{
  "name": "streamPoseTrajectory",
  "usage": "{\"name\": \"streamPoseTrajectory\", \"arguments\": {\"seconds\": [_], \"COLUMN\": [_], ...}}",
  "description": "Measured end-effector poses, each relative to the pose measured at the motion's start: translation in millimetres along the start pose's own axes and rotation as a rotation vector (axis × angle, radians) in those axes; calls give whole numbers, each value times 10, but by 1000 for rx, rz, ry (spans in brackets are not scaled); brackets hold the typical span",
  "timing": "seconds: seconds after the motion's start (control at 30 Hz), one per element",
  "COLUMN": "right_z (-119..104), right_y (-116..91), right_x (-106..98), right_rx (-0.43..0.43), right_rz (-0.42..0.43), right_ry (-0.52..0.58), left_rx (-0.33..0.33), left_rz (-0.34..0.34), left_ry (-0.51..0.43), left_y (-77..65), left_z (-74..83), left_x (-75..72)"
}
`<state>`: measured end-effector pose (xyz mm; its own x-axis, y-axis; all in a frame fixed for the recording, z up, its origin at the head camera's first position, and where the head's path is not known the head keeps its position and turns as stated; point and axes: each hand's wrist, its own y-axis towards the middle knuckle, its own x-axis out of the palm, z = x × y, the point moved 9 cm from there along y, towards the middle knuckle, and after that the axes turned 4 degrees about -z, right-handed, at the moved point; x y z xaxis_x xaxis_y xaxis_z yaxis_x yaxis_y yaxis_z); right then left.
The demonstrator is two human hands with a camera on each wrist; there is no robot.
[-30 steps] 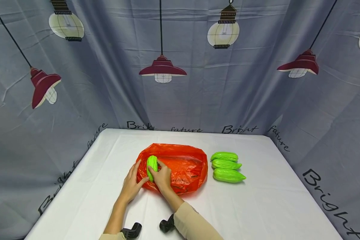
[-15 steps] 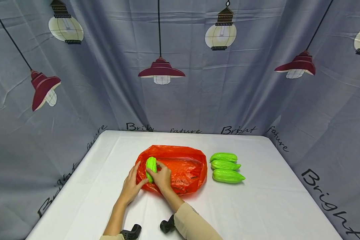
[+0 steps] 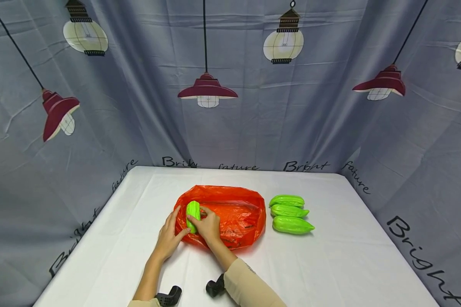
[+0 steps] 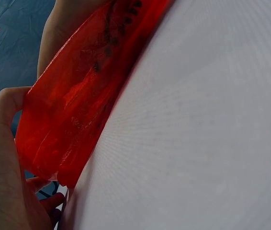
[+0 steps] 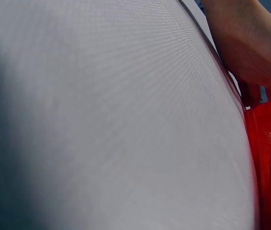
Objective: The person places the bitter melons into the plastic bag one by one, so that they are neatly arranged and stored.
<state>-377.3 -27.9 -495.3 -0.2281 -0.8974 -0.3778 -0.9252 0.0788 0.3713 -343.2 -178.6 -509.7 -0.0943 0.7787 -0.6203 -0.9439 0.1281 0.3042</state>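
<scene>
An open red plastic bag [image 3: 246, 194] lies mouth up on the white table, slightly left of the middle. My left hand [image 3: 166, 238] grips its left side, with the thumb [image 4: 13, 98] over the rim and the fingers outside. Inside the bag's left end, a bright green, ridged bitter melon [image 3: 193, 216] points away from me. My right hand [image 3: 209, 226] pinches it from the right, thumb on top; the other fingers are partly hidden. In the right wrist view only the bag's edge [image 5: 269, 143] and my left hand [image 5: 250, 48] show.
Three more green bitter melons [image 3: 290, 213] lie in a column to the right of the bag. A white cloth covers the table [image 3: 330, 264]. Behind it hangs a grey-blue curtain [image 3: 246, 128] printed with lamps. A black camera mount sits at each wrist.
The bitter melon has shifted very slightly left inside the bag with the right hand still on it. The left hand stays on the rim, and the three other melons have not moved.
</scene>
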Motion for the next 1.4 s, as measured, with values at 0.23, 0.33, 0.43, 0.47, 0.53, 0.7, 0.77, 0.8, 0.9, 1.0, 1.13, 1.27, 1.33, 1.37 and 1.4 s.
{"name": "streamPoseTrajectory", "arguments": {"seconds": [0.23,0.33,0.43,0.47,0.53,0.7,0.77,0.8,0.9,1.0,1.13,1.27,1.33,1.37,1.4], "right_z": [1,8,22,27,34,8,-8,-20,-77,-169,-394,-781,-948,-1016,-1057], "right_y": [17,9,8,10,15,32,43,49,73,93,55,-25,-50,-57,-57], "right_x": [-11,-28,-62,-78,-115,-243,-304,-339,-441,-502,-534,-700,-829,-897,-958], "right_rx": [18,29,45,52,64,88,92,92,98,79,11,-148,-215,-239,-260], "right_rz": [-26,-53,-83,-93,-117,-180,-202,-211,-254,-361,-603,-771,-800,-804,-805], "right_ry": [-2,10,0,-2,-9,21,37,43,86,192,304,280,254,248,242], "left_rx": [0,-9,-18,-20,-21,-28,-33,-35,-44,-51,-44,-42,-44,-44,-43], "left_rz": [0,-12,-21,-23,-25,-31,-33,-34,-39,-43,-35,-32,-34,-34,-34], "left_ry": [1,2,6,6,7,8,7,6,-3,-6,-9,-12,-11,-9,-9], "left_y": [19,12,3,1,0,0,0,0,0,4,5,0,0,0,-1], "left_z": [-11,-19,-30,-31,-30,-30,-31,-30,-31,-33,-31,-40,-48,-51,-52], "left_x": [3,11,14,13,12,18,22,23,26,34,34,32,33,33,30]}}
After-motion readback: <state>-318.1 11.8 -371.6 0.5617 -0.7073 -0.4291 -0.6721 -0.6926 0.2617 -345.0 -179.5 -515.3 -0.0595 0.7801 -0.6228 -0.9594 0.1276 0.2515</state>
